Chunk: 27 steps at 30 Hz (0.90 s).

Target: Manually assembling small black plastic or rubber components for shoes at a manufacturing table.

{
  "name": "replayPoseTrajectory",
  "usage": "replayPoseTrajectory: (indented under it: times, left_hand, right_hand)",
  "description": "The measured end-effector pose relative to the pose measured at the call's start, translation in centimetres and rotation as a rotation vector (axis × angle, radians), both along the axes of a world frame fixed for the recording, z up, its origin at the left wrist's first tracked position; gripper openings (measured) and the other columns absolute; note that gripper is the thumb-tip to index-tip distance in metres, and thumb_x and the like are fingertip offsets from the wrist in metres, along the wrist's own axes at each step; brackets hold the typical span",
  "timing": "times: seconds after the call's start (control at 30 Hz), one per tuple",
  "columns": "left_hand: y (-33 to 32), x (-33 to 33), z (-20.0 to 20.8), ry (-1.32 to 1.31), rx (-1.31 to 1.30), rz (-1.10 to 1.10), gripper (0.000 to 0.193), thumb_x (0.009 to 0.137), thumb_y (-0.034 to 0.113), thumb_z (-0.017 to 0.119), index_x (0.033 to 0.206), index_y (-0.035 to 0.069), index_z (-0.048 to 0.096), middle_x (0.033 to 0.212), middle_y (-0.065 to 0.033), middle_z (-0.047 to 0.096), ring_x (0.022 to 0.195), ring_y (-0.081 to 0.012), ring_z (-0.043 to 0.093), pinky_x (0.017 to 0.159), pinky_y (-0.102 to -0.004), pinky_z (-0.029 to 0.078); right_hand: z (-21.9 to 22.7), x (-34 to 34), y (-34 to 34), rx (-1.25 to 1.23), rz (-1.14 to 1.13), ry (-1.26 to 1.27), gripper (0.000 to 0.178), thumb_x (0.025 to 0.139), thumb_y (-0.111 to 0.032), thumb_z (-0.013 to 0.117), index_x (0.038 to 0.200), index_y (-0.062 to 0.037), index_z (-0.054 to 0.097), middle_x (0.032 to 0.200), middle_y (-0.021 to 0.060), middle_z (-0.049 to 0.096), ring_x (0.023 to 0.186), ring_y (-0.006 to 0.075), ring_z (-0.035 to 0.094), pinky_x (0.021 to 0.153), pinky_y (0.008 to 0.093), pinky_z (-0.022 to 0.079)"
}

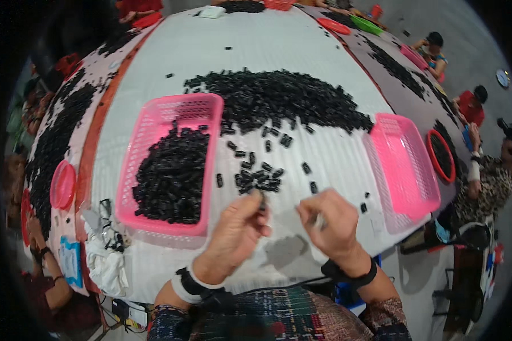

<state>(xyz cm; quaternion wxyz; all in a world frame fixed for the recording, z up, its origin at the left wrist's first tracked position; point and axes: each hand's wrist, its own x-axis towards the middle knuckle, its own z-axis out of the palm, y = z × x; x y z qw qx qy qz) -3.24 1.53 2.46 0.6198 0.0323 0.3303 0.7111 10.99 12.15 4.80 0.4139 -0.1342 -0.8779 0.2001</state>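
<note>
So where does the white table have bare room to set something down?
Mostly free: the white table beyond the large black pile, and between the loose pieces and the right pink basket. Crowded: the pile and just beyond the left hand.

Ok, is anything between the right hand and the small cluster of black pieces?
Nothing visible blocks the right hand from the cluster of black pieces; the left hand is beside that path, its thumb at the cluster's near edge.

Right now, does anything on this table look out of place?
Mildly odd: one small black piece lies alone beyond the big black heap, apart from the others. I see nothing clearly broken.
</note>
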Motion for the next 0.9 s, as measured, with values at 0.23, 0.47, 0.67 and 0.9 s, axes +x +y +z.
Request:
replayPoseTrajectory:
  times: [0.23, 0.47, 0.67, 0.9]
  left_hand:
    - [0.1, -3.0, 0.3, -0.096, 0.039, 0.221, 0.02, 0.087, 0.031, 0.052, 0.085, 0.011, 0.053, 0.067, 0.0055, 0.041, 0.055, -0.0054, 0.034, 0.047, -0.02, 0.029]
    - [-1.7, -7.2, 1.4, -0.187, 0.204, 0.416, 0.035, 0.092, 0.035, 0.041, 0.103, 0.003, 0.05, 0.09, -0.0025, 0.056, 0.061, -0.0105, 0.044, 0.051, -0.0218, 0.037]
    - [-1.8, -7.0, 1.4, -0.204, 0.258, 0.332, 0.046, 0.09, 0.041, 0.039, 0.112, 0.001, 0.046, 0.091, -0.0069, 0.055, 0.071, -0.0131, 0.049, 0.054, -0.0234, 0.039]
    - [-0.9, -5.0, 0.8, -0.129, 0.188, 0.157, 0.022, 0.089, 0.03, 0.047, 0.095, 0.01, 0.053, 0.077, 0.0022, 0.052, 0.062, -0.0083, 0.043, 0.052, -0.0227, 0.036]
  right_hand:
    - [-1.3, 3.1, 5.3, -0.183, -0.321, -0.347, 0.015, 0.072, -0.013, 0.062, 0.081, -0.0016, 0.057, 0.073, 0.0142, 0.057, 0.065, 0.0313, 0.056, 0.057, 0.0369, 0.044]
    - [-4.3, 2.9, 6.2, -0.228, -0.344, -0.654, 0.024, 0.072, -0.016, 0.06, 0.094, -0.0077, 0.058, 0.082, 0.012, 0.059, 0.074, 0.0295, 0.057, 0.065, 0.0373, 0.044]
    - [-4.7, 1.2, 6.2, -0.154, -0.302, -0.818, 0.027, 0.071, -0.013, 0.059, 0.098, -0.0119, 0.057, 0.082, 0.01, 0.057, 0.076, 0.0301, 0.057, 0.065, 0.0388, 0.045]
    - [-5.2, 0.7, 6.4, -0.056, -0.268, -0.827, 0.022, 0.07, -0.01, 0.058, 0.092, -0.0073, 0.056, 0.08, 0.012, 0.057, 0.072, 0.0328, 0.057, 0.061, 0.0416, 0.046]
